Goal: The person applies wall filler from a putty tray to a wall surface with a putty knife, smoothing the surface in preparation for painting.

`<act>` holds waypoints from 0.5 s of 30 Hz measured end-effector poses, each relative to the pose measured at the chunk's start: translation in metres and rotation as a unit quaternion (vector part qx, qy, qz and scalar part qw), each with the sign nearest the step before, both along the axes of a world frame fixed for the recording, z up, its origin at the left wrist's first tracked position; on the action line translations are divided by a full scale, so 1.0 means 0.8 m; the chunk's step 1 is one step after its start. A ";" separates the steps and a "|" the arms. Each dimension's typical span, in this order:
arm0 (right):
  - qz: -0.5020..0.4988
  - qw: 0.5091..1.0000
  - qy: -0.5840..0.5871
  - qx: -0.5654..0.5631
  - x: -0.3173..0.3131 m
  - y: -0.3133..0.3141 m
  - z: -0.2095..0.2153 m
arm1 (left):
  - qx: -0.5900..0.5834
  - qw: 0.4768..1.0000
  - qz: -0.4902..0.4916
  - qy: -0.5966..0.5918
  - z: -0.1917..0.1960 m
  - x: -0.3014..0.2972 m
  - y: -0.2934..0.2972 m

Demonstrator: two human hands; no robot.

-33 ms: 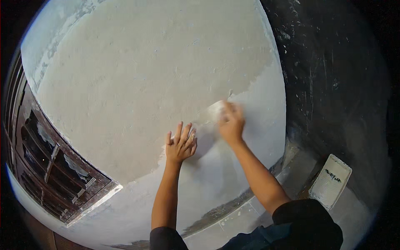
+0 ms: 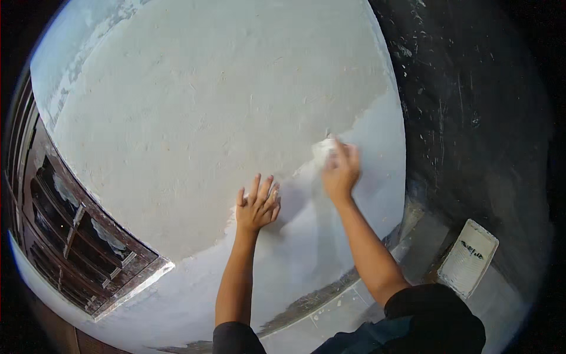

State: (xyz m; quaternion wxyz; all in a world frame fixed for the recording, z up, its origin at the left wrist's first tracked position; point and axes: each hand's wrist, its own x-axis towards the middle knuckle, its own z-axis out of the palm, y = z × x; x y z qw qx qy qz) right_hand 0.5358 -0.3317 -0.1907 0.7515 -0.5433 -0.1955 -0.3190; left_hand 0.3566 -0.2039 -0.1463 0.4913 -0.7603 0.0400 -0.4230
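Observation:
In front of me is a wall (image 2: 177, 130), beige-grey above and paler white below, with a ragged border between the two. My left hand (image 2: 257, 205) rests on it at this border with fingers spread; whitish material shows about the fingertips. Higher up and to the right, my right hand (image 2: 341, 171) is closed on a small white piece (image 2: 322, 151), pressed to the wall by the border. Motion blurs that hand, and I cannot make out what kind of piece it is.
A dark window frame with bars (image 2: 82, 230) is at the left. To the right stands a dark, scuffed surface (image 2: 466, 118). A white rectangular paint tray (image 2: 469, 259) with a dark mark lies at lower right, on the grey floor (image 2: 421, 239).
My right hand has moved a little to the right along the wall with the white piece. My left hand has stayed almost where it was.

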 end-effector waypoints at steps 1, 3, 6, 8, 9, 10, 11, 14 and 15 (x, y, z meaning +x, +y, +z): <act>-0.029 0.999 -0.001 0.017 0.003 -0.006 0.006 | -0.001 1.000 -0.005 0.004 -0.001 -0.002 0.001; -0.056 0.998 -0.002 0.036 -0.016 -0.005 0.020 | -0.004 1.000 -0.017 0.000 0.002 -0.013 0.007; 0.144 0.976 -0.165 -0.017 -0.056 0.003 0.034 | -0.020 0.998 -0.054 -0.011 0.000 -0.011 0.007; 0.030 0.995 -0.098 -0.010 -0.025 0.019 0.030 | -0.036 0.998 -0.049 -0.018 0.002 -0.007 0.003; -0.004 0.999 -0.031 0.023 -0.003 0.013 0.021 | -0.032 0.997 -0.066 -0.023 0.001 -0.006 0.004; -0.033 0.999 0.020 0.008 0.003 -0.006 0.018 | -0.030 0.997 -0.064 -0.023 0.003 -0.008 0.006; -0.007 1.000 0.015 0.010 -0.003 -0.003 0.022 | -0.026 0.997 -0.068 -0.027 0.004 -0.011 0.007; 0.014 1.000 -0.003 0.007 -0.011 0.004 0.029 | -0.031 0.996 -0.084 -0.028 0.004 -0.013 0.007; 0.014 1.000 -0.015 0.004 -0.011 0.007 0.029 | -0.033 0.995 -0.088 -0.033 0.003 -0.011 0.007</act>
